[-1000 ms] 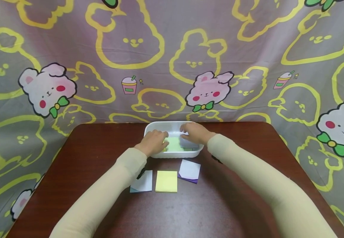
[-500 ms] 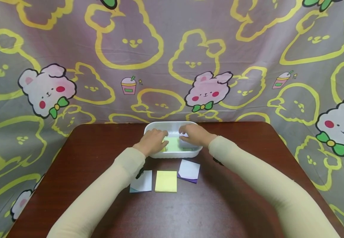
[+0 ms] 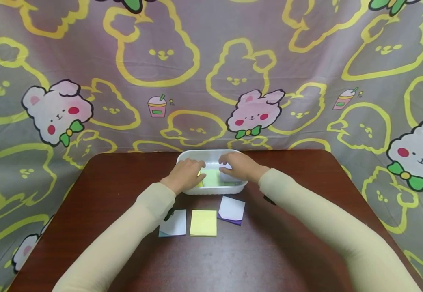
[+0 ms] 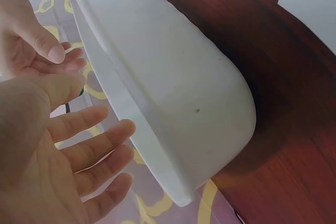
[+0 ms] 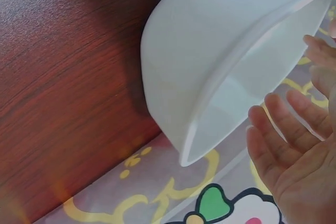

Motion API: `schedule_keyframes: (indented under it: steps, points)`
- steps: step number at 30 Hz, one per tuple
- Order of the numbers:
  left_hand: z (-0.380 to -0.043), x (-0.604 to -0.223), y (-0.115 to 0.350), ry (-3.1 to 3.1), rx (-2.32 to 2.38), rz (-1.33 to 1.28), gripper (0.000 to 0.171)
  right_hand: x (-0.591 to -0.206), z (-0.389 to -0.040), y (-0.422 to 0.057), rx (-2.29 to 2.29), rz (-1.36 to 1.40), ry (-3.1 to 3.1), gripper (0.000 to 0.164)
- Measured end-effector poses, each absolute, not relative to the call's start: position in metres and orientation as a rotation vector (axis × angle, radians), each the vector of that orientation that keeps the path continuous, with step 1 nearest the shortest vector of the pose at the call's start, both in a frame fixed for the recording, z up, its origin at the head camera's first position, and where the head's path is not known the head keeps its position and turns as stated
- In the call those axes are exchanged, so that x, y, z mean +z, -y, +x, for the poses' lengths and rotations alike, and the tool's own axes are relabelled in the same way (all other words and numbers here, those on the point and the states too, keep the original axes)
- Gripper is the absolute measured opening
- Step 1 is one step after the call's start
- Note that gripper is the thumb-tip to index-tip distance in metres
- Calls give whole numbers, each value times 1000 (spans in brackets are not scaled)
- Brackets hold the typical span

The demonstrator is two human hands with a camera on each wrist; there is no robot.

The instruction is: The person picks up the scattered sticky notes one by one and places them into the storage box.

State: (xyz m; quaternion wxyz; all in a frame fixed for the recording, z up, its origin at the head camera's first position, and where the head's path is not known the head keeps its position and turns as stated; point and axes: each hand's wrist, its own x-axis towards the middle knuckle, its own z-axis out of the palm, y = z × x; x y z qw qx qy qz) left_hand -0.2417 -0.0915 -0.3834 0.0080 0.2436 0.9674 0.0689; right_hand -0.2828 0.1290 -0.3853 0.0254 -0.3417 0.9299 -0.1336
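A white plastic tub (image 3: 216, 190) stands near the table's far edge. Inside it lie a light green note pad (image 3: 212, 177), a bit of yellow (image 3: 199, 178) at the left and a pale whitish pad (image 3: 227, 177) at the right. My left hand (image 3: 186, 173) hovers over the tub's left end, and my right hand (image 3: 242, 165) over its right end. Both wrist views show spread, gently bent fingers with nothing between them, beside the tub's rim. The hands partly cover what lies in the tub.
On the table (image 3: 262, 251) in front of the tub lie a white-topped pad with a bluish edge (image 3: 176, 223), a yellow pad (image 3: 203, 223) and a white-topped purple pad (image 3: 231, 209). A patterned cloth (image 3: 197, 73) hangs behind the table.
The hands have barely moved; the wrists and forearms have drawn slightly apart. The tub and the pads stay where they were.
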Motion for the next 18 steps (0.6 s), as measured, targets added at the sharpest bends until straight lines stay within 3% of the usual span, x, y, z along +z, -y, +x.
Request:
schedule_keyframes:
  steps: [18]
  points:
    - [-223,-379,102,-3122,177,859,38,-372,-254,-128,-469,-1140,-2895,37]
